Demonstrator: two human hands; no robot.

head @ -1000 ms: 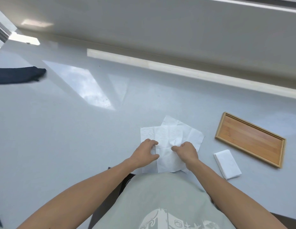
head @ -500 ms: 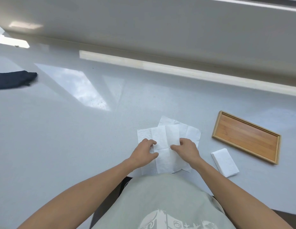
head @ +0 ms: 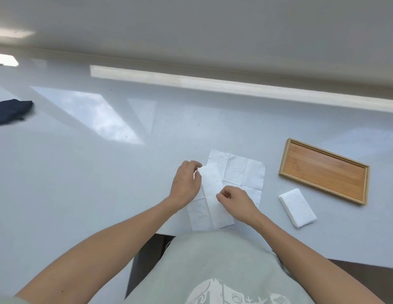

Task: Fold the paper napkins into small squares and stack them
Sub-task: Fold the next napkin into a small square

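Head view: just below frame centre on the pale worktop (head: 85, 172), the top napkin (head: 210, 200) lies on another unfolded napkin (head: 244, 172). The left hand (head: 185, 185) is closed on the top sheet's left edge, lifting a flap; the right hand (head: 236, 201) pinches together on it near the middle crease. Thin and limp, the paper looks liable to tear or drag the sheet beneath, so edges and corners are the best hold. A folded stack (head: 297, 208) sits at lower right, beside the wooden tray (head: 323, 172).
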